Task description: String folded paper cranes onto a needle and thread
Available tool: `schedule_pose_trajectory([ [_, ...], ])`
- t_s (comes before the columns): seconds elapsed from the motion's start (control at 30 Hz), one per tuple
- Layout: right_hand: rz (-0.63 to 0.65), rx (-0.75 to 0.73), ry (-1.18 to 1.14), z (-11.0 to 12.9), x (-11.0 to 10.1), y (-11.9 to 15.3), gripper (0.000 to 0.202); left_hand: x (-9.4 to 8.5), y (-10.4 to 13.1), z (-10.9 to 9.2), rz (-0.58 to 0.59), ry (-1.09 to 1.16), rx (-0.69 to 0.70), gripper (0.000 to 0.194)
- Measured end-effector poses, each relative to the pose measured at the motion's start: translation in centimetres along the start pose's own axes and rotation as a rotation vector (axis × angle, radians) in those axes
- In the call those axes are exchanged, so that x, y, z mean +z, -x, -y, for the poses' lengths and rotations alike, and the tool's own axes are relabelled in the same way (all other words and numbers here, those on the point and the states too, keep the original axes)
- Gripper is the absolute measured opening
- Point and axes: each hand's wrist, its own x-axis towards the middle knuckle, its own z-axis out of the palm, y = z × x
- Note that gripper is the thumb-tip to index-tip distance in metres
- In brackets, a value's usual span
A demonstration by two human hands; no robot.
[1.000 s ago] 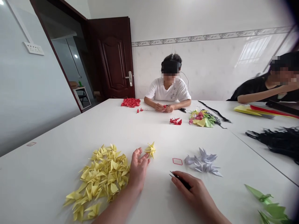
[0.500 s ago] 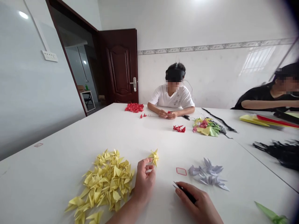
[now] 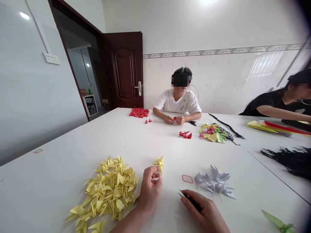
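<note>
My left hand (image 3: 151, 187) rests on the white table with its fingers loosely bent and thumb apart. Its index fingertip is at a small bunch of folded yellow paper cranes (image 3: 159, 163); whether it touches them I cannot tell. Left of that hand lies a large heap of yellow paper cranes (image 3: 114, 191). In my right hand (image 3: 205, 207) is a pair of black tweezers (image 3: 193, 201), its pale pointed tips apart and directed up and left, with nothing between them. Several pale lilac paper cranes (image 3: 216, 182) lie just beyond the right hand.
A red-outlined sticker (image 3: 187, 179) marks the table. A green folded paper piece (image 3: 277, 221) lies at lower right, black cords (image 3: 289, 160) farther right. Across sits a person in white (image 3: 178, 103) near red cranes (image 3: 139, 112) and a multicoloured pile (image 3: 213, 133). Another person (image 3: 274, 100) is at right.
My hands keep almost the same pose; the view has shifted slightly. The person at right has moved an arm.
</note>
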Motion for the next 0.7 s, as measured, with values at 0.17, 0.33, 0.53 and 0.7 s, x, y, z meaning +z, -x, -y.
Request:
schedule_pose_trajectory([
  [0.17, -0.009, -0.005, 0.002, 0.14, -0.03, 0.05, 0.040, 0.01, 0.02, -0.04, 0.014, 0.013, 0.005, 0.025],
  [0.33, 0.001, -0.008, 0.015, 0.00, -0.04, 0.03, 0.041, 0.03, -0.02, 0.18, 0.037, -0.001, 0.025, 0.023],
  [0.53, 0.048, -0.016, 0.044, -0.05, -0.28, -0.05, 0.040, 0.01, -0.01, 0.52, 0.045, -0.025, 0.045, 0.024],
  [0.7, 0.001, -0.014, 0.038, -0.08, -0.04, -0.01, 0.041, -0.07, -0.10, 0.27, 0.049, -0.023, 0.032, 0.026],
])
